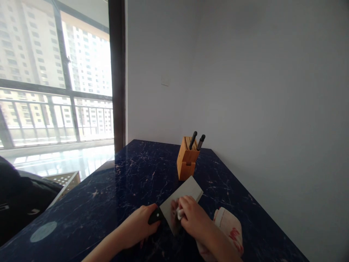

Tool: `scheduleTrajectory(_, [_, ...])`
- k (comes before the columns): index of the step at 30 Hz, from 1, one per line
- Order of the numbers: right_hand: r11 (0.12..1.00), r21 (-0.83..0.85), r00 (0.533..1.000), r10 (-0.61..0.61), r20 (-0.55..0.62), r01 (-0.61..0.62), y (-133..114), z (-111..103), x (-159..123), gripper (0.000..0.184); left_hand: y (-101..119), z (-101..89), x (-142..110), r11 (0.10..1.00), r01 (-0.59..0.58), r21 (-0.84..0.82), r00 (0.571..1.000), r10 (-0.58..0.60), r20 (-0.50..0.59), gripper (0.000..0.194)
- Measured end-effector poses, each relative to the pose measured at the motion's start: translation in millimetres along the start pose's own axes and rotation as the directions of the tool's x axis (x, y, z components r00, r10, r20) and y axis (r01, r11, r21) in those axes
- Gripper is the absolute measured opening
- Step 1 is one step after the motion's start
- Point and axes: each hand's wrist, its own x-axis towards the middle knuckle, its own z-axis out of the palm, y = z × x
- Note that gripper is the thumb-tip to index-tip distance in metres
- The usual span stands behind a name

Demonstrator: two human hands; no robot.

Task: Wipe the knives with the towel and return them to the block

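Observation:
My left hand (144,223) is closed around the black handle of a cleaver (188,191), whose broad steel blade points away to the right, toward the knife block. Against the flat of the blade, my right hand (192,214) presses a small white wad (180,213), perhaps tissue or cloth, pinched in its fingers. Under and beside my right forearm lies a folded pale pink towel (229,225) with red markings. The blade's lower part is partly hidden by my right hand.
A wooden knife block (188,160) with two black-handled tools stands beyond the blade on the dark blue marbled table (141,171). A pale round patch (43,231) shows at the table's left. Walls border the right and back; a dark-covered chair (24,196) stands left.

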Motion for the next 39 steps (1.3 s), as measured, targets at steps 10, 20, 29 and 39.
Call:
scheduleTrajectory(10, [0.988, -0.054, 0.973, 0.133, -0.189, -0.146, 26, 4, 8, 0.022, -23, -21.2, 6, 0.998, -0.059, -0.016, 0.964, 0.053, -0.262, 0.011])
scheduleTrajectory(20, [0.993, -0.032, 0.986, 0.111, -0.121, -0.116, 23, 6, 7, 0.024, -13, -24.4, 0, 0.901, -0.185, -0.392, 0.869, -0.037, -0.494, 0.025])
scheduleTrajectory(29, [0.994, -0.038, 0.991, 0.096, -0.095, -0.100, 22, 6, 3, 0.025, -6, -13.6, 5, 0.732, -0.158, -0.663, 0.929, -0.118, -0.352, 0.033])
scheduleTrajectory(39, [0.986, -0.066, 0.979, 0.143, -0.145, -0.154, 21, 5, 5, 0.024, -6, -22.1, 5, 0.859, -0.158, -0.487, 0.867, -0.116, -0.485, 0.029])
